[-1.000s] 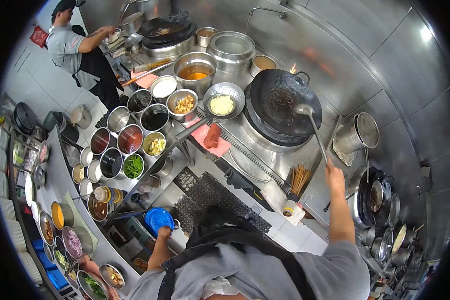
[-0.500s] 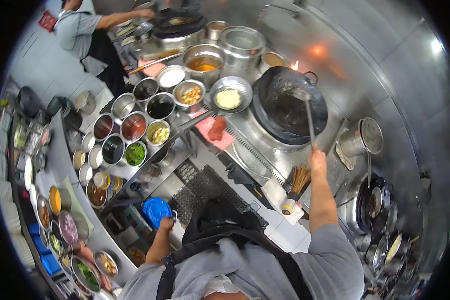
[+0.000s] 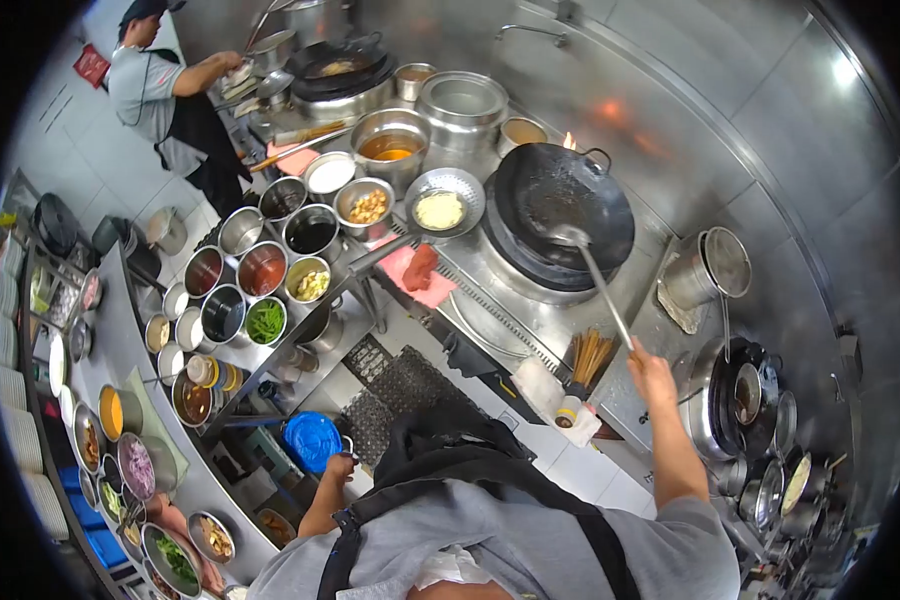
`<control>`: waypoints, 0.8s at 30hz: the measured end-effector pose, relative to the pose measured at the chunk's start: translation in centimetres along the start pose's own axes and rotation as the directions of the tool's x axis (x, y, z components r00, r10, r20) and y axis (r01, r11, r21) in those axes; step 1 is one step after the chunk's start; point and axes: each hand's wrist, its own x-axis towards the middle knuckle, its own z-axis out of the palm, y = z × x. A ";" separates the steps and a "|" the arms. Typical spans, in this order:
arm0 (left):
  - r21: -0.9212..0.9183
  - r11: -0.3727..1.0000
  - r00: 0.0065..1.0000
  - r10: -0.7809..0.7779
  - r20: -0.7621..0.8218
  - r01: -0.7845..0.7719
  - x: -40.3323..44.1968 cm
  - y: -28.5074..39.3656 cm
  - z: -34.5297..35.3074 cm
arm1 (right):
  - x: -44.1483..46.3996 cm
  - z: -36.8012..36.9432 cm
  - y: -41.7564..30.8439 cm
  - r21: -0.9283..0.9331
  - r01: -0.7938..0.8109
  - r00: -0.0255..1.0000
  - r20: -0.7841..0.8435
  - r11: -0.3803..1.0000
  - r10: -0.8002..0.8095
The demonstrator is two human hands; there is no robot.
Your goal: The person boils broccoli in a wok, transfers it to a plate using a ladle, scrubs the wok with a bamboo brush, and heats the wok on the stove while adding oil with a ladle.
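Observation:
My right hand (image 3: pixel 652 372) is closed round the long handle of a metal ladle (image 3: pixel 600 285). The ladle's bowl rests inside the black wok (image 3: pixel 560 195), low in its middle, where a little dark residue and sheen show. Small flames rise behind the wok on its burner. Low on the left, my left hand (image 3: pixel 340 467) is curled just below a blue round lid or bowl (image 3: pixel 312 441), beside a small metal handle; what its fingers hold is too small to tell. A perforated strainer (image 3: pixel 442 203) with pale noodle-like strands sits left of the wok.
Pots and bowls of sauces and cut food (image 3: pixel 263 268) crowd the left rack. A red cloth (image 3: pixel 420 268) lies on the stove edge. Bamboo sticks (image 3: pixel 590 357) stand beside a white cloth. Another person (image 3: pixel 160 95) works at a far wok, upper left. More woks and pans are at right.
The ladle's bowl has swept from the wok's right side up across it, then down to its lower middle. My right hand moved left, then back right and lower. The other person's arm reached out and drew back.

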 end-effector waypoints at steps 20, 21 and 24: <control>0.625 0.513 0.698 0.712 0.074 -0.589 2.9 53.1 3.0 | -7.1 10.4 -3.0 0.599 -0.475 0.696 -0.192 0.645 0.692; 0.608 0.556 0.784 0.591 0.189 -0.566 4.5 53.7 3.2 | -8.5 13.2 -2.8 0.664 -0.404 0.677 -0.244 0.629 0.694; 0.617 0.473 0.667 0.735 0.117 -0.629 1.6 53.4 3.3 | -12.1 16.5 -3.4 0.593 -0.475 0.717 -0.169 0.651 0.677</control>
